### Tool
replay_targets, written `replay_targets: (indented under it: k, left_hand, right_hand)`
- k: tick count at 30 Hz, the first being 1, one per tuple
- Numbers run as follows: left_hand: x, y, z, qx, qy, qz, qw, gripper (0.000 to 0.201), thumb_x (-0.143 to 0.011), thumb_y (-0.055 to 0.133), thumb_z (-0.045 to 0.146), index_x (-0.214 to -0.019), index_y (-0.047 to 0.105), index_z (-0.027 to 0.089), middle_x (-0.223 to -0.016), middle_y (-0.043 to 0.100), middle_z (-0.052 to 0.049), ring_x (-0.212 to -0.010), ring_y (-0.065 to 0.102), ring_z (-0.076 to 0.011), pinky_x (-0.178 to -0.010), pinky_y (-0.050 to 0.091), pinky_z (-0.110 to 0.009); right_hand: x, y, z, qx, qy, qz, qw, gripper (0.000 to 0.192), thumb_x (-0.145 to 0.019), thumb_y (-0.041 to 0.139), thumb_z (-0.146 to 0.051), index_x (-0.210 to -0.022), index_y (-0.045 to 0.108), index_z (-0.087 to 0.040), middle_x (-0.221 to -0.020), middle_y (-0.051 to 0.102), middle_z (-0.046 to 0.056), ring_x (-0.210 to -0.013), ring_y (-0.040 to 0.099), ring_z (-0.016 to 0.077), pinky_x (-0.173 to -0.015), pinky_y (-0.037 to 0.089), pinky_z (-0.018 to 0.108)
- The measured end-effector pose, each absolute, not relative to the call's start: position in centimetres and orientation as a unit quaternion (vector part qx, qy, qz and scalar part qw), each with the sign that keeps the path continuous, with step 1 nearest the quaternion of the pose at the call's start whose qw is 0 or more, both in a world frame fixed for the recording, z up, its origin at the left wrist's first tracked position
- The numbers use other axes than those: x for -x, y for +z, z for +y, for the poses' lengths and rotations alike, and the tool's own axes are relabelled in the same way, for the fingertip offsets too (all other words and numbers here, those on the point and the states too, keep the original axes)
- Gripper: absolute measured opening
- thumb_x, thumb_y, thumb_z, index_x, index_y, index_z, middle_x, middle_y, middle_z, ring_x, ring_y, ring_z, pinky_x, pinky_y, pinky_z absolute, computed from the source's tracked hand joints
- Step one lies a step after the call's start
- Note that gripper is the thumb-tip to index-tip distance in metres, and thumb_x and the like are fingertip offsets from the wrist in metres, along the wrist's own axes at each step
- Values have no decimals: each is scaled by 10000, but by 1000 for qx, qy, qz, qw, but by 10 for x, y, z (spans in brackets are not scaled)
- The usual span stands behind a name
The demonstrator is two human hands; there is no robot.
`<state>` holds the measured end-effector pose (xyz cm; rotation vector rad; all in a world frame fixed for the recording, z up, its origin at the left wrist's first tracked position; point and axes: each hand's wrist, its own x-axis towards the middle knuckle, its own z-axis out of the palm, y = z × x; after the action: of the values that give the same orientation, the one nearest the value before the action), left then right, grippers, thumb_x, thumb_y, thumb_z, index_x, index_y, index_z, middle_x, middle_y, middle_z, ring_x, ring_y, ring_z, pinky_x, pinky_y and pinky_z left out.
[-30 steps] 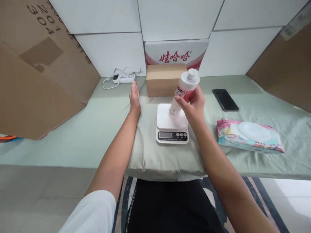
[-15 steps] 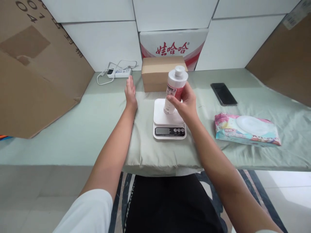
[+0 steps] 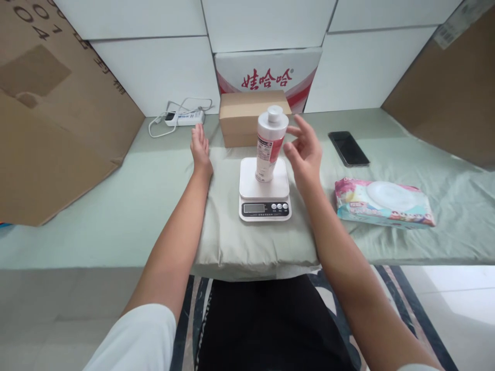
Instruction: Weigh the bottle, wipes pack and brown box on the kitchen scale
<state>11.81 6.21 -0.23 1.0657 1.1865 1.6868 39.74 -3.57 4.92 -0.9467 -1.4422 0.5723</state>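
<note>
A white and red bottle (image 3: 269,147) with a white cap stands upright on the plate of a white kitchen scale (image 3: 247,180). My right hand (image 3: 306,154) is just right of the bottle, fingers apart and curved, holding nothing. On the cloth left of the scale rests my left hand (image 3: 200,149), edge down and fingers stretched out, with nothing in it. The scale's display looks blank, and its buttons face me.
Behind the scale sits a brown cardboard box (image 3: 242,123). A power strip (image 3: 184,118) with a white cable lies back left. On the right are a phone (image 3: 348,148) and a pack of wipes (image 3: 384,203). Large cardboard sheets (image 3: 65,139) flank the green-covered table (image 3: 166,206).
My right hand has let go of the bottle and drawn off to its right. The bottle stays standing on the scale. My left hand keeps its place; the view has shifted slightly.
</note>
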Motion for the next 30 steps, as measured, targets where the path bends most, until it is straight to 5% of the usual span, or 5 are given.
replay_targets:
  k: [14, 18, 22, 26, 30]
  left_hand:
    - [-122, 3, 57, -412, 666, 469, 409, 719, -1137, 114, 552, -1708, 353, 188, -1840, 235, -69, -1701, 225, -161, -1380, 220, -320]
    - [-117, -3, 63, -428, 656, 468, 409, 730, -1106, 167, 648, -1708, 384, 295, -1834, 259, -10, -1710, 186, -181, -1394, 204, -356]
    - [-117, -3, 65, -423, 654, 477, 407, 752, -1092, 172, 683, -1704, 400, 311, -1823, 290, 0, -1710, 197, -186, -1388, 213, -363]
    - [-121, -1, 63, -400, 667, 478, 409, 715, -1114, 185, 599, -1697, 412, 253, -1806, 332, -39, -1692, 268, -162, -1367, 261, -348]
    - [-117, -11, 70, -423, 672, 463, 393, 781, -1090, 247, 705, -1661, 474, 222, -1806, 336, -66, -1694, 277, -203, -1340, 299, -366]
  right_hand:
    - [-376, 42, -40, 402, 277, -659, 573, 681, -815, 754, -792, -1274, 637, -303, -1035, 752, 31, -863, 667, 216, -815, 612, 416]
    - [-402, 55, -34, 446, 185, -603, 635, 559, -895, 695, -720, -1269, 591, -318, -1072, 728, 53, -1004, 711, 264, -874, 607, 460]
    - [-445, 81, -40, 526, 44, -507, 682, 420, -838, 782, -424, -1139, 528, -277, -969, 691, 19, -880, 706, 232, -845, 585, 456]
    - [-484, 110, -57, 680, -21, -470, 562, 453, -681, 809, -175, -1035, 535, -244, -936, 673, -8, -865, 675, 211, -873, 560, 455]
    - [-520, 123, -56, 741, 43, -493, 453, 453, -658, 833, -205, -1038, 587, -204, -927, 679, 22, -810, 651, 195, -803, 574, 427]
